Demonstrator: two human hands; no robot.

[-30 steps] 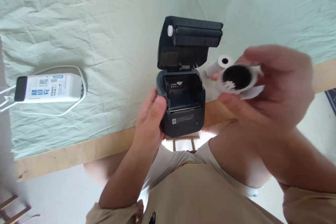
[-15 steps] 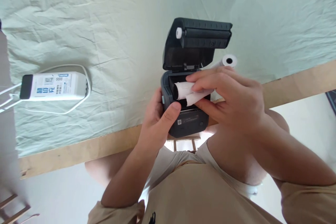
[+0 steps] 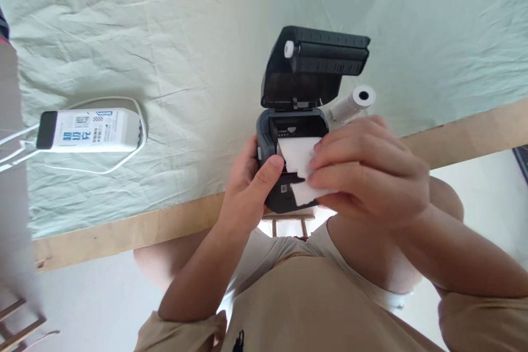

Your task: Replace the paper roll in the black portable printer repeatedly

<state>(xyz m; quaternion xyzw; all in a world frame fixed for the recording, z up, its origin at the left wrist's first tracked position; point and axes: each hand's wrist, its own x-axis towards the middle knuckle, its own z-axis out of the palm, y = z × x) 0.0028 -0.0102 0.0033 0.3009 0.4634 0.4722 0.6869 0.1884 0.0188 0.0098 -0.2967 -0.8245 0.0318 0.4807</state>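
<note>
A dark portable label printer [image 3: 267,121] is held at the table edge with its lid [image 3: 322,55] swung up, showing a black roller and a white gear. My left hand [image 3: 256,181] grips its left side, thumb over the front rim. My right hand [image 3: 371,170] pinches white paper [image 3: 297,154] that comes out over the front of the printer's bay; a torn-edged piece hangs lower. The far part of the bay shows a small printed label. Just right of the printer lies a white paper roll [image 3: 346,105] with a dark core, apart from my hand.
On the pale green cloth [image 3: 185,66] at left lies a white power strip [image 3: 94,132] with a black end and white cables. A wooden table edge [image 3: 157,225] runs across in front of my lap. Part of a wooden chair [image 3: 20,330] shows at lower left.
My right hand has drawn the paper toward me and down, out over the printer's front rim. More of the bay's inside and of the spare roll shows. My left hand keeps its grip.
</note>
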